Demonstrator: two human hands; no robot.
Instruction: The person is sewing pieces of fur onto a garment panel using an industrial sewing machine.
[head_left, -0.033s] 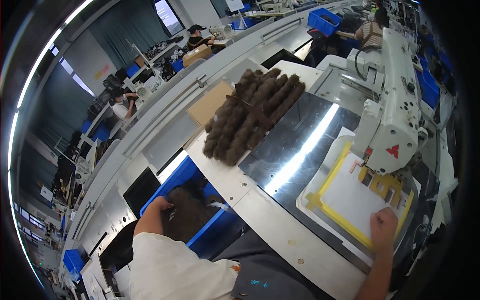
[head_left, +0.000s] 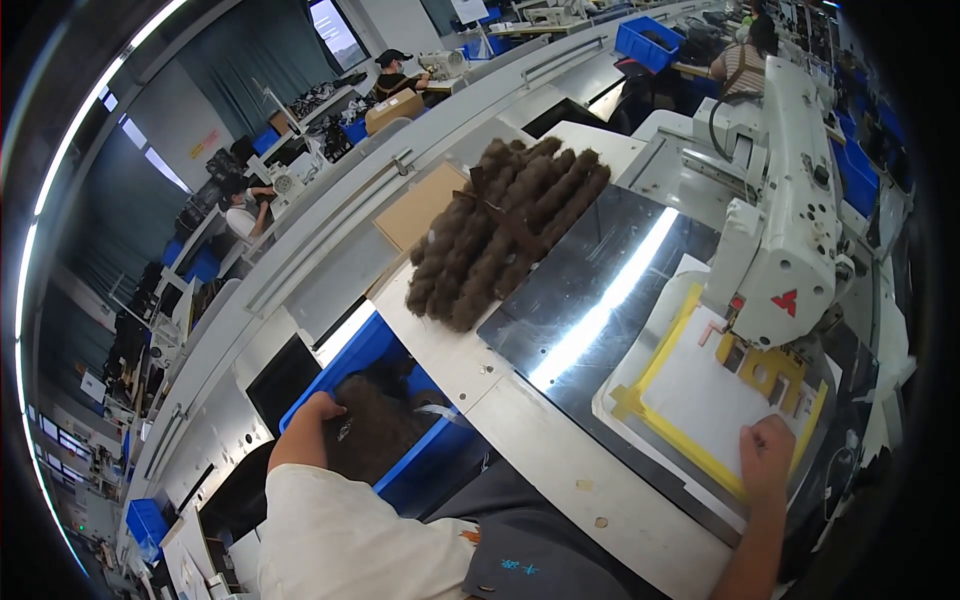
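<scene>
My left hand (head_left: 318,408) reaches into a blue plastic bin (head_left: 450,447) at my left side. It grips the edge of a brown fur piece (head_left: 375,430), thumb on top, with the other fingers mostly hidden. My right hand (head_left: 767,452) is curled into a fist at the near right edge of a white sheet (head_left: 700,385) in a yellow-edged frame (head_left: 655,375), with nothing visible in it. The frame lies under the head of a large white sewing machine (head_left: 790,240). Yellow clamp parts (head_left: 770,372) sit on the sheet below the machine head.
A stack of brown fur rolls (head_left: 500,235), tied with a dark band, lies on the white table (head_left: 540,435) beside a shiny metal plate (head_left: 610,290). Cardboard (head_left: 425,205) lies behind it. Other people work at sewing machines farther off. Another blue bin (head_left: 648,43) stands far back.
</scene>
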